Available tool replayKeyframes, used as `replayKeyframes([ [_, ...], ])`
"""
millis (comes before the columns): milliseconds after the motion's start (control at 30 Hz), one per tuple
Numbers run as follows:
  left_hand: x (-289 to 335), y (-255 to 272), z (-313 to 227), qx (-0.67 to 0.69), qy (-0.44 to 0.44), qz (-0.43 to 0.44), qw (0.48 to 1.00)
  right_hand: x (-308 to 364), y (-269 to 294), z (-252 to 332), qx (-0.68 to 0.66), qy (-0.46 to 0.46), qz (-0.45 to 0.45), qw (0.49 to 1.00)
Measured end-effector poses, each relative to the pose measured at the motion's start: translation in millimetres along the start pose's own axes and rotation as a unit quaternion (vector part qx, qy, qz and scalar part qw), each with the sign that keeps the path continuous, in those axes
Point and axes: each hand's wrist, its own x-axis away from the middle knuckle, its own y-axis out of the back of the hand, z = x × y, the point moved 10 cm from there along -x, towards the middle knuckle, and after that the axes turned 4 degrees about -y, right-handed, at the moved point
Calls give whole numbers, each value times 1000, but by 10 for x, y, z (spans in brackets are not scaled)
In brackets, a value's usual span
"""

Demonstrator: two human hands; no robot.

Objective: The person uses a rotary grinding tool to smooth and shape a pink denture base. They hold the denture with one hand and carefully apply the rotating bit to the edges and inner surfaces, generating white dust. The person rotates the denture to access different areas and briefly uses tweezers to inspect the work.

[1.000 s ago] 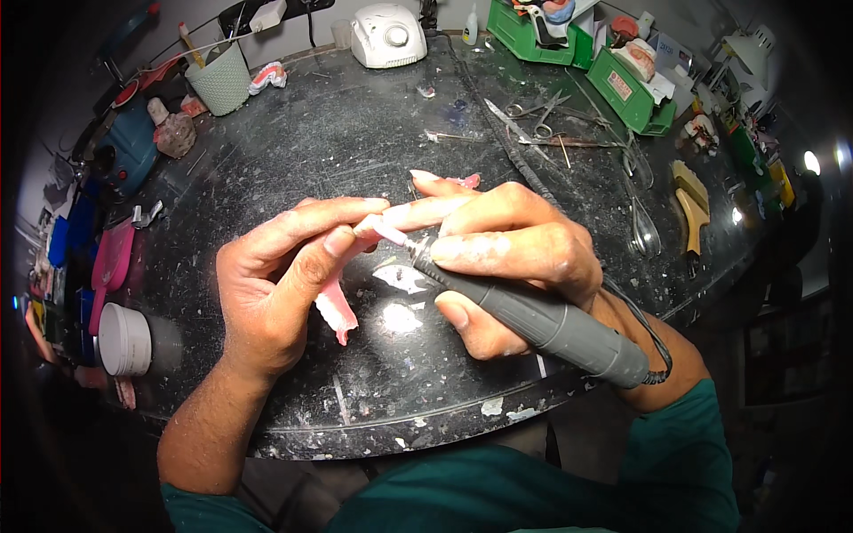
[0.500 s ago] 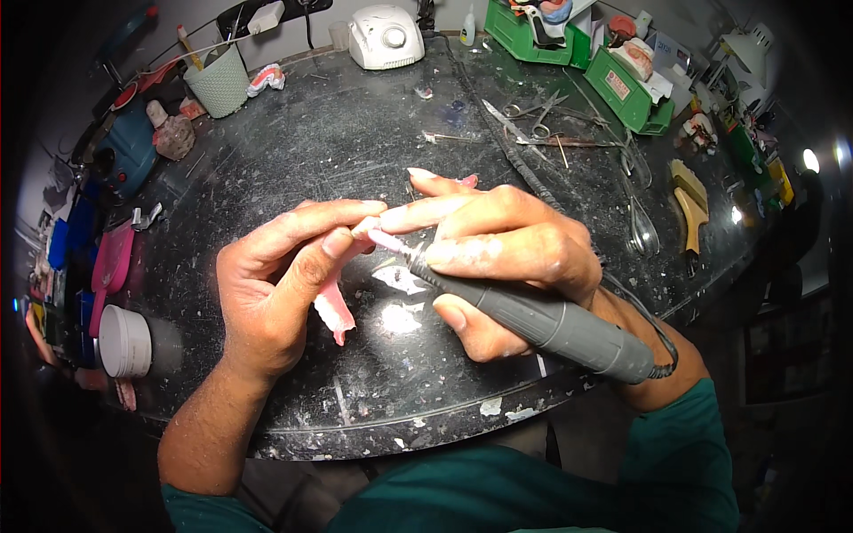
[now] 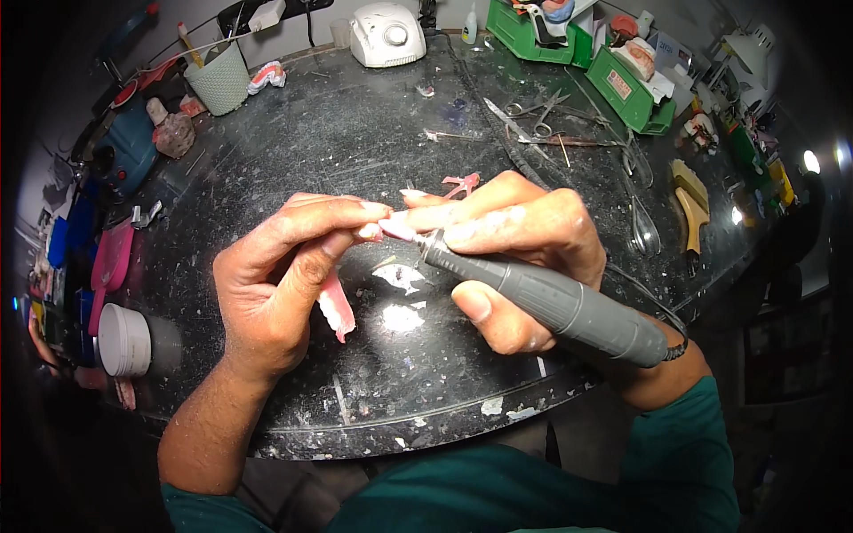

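Observation:
My left hand [image 3: 275, 275] is closed on a pink denture [image 3: 335, 306], pinching its upper end between thumb and index finger. The lower end hangs free below the thumb, and fingers hide much of the rest. My right hand [image 3: 538, 235] grips a dark grey rotary handpiece [image 3: 569, 311] slantwise, its cord leaving at the lower right. A pale pinkish, cone-shaped bit [image 3: 396, 229] at its tip is at the denture's upper end, near my left fingertips. Whether it is spinning I cannot tell. My right fingertips reach over to the left ones.
A pink branched scrap [image 3: 461, 185] lies beyond my right hand. Farther back stand a white control box [image 3: 388, 37] and green bins [image 3: 626, 93]. Scissors [image 3: 542, 129] and a brush [image 3: 690, 209] lie to the right; a white jar [image 3: 124, 341] stands at left.
The handpiece and my right hand have shifted slightly right, with the handpiece's rear end raised. More of the pink scrap shows behind the fingers. My left hand has barely moved.

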Motion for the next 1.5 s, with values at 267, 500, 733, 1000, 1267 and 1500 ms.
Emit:
replayKeyframes([
  [267, 0, 9, -9, -8, 6, 2, 1000, -10, 4, 11, 6, 2, 9, 1000],
  [500, -29, -21, -76, -51, -44, 31, 997, 30, 85, -111, -84, -60, -98, 990],
  [733, -10, 11, -12, 20, -21, 5, 1000, 81, 87, -262, -160, -183, -78, 967],
  [1000, 3, 21, 4, 15, -10, 17, 1000, 75, 25, -306, -216, -189, -58, 956],
  [1267, 10, 32, 36, 20, -14, 3, 1000, 51, 24, -285, -118, -188, -3, 975],
  [1500, 12, 17, 46, 32, 17, 0, 999, 27, 22, -247, -101, -154, 12, 983],
])
